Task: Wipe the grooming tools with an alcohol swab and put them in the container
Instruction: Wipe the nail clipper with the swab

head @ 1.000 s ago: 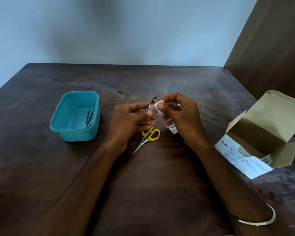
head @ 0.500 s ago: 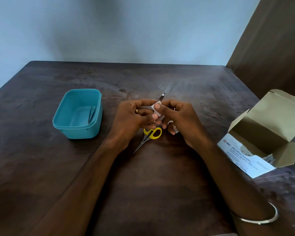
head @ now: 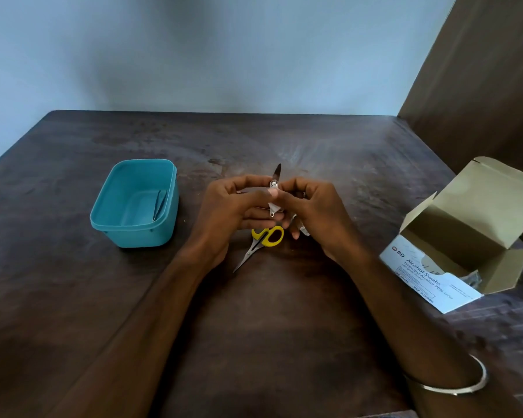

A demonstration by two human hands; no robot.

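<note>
Dark brown wooden table (head: pixel 284 342), worn and mottled, set into a corner. On it: one teal plastic container (head: pixel 118 224), left of centre; one pair of yellow-handled scissors (head: pixel 261 241) at centre, lying flat, blades pointing toward the near left; one opened cardboard box of alcohol swabs (head: pixel 465 236) at the right edge, flaps up.

nail clipper (head: pixel 274 188): held upright | scissors (head: pixel 261 241): flat on table | teal container (head: pixel 135 203): left
</note>
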